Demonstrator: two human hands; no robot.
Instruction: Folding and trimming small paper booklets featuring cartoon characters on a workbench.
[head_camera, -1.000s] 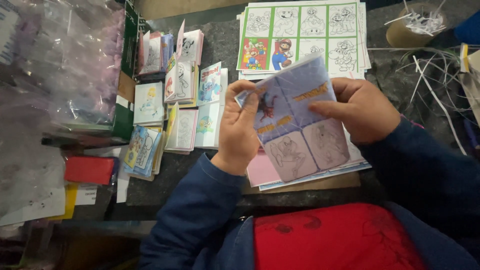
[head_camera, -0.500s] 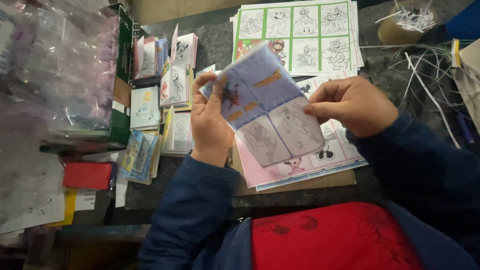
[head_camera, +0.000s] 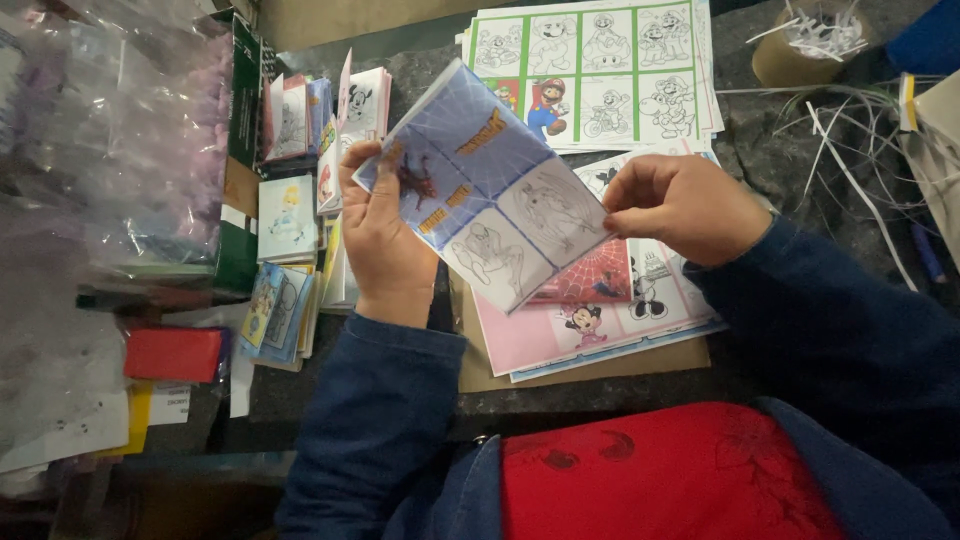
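your left hand (head_camera: 385, 235) grips the left edge of a folded blue printed sheet (head_camera: 490, 185), thumb pressed over its front, fingers behind it. your right hand (head_camera: 685, 205) pinches the sheet's right edge with fingers curled tight together. sheet is held tilted above the dark table (head_camera: 420, 70), creased into panels: blue ones with a spider figure up top, 2 line-drawing panels lower down. under it lies a pink sheet (head_camera: 560, 330) of cartoon mouse pictures on a brown cardboard piece (head_camera: 600, 365), touching. farther up the table you have a green-bordered sheet (head_camera: 600, 70) of colouring panels, just beside the held sheet's top corner. left of your left hand, small booklets (head_camera: 290, 215) stand and lie in rows, near a red flat box (head_camera: 175, 352) and a clear plastic bag (head_camera: 110, 140). white paper strips (head_camera: 850, 150) are scattered at the right, well apart from your hands. both sleeves are dark blue, red fabric (head_camera: 660, 470) at the bottom edge.
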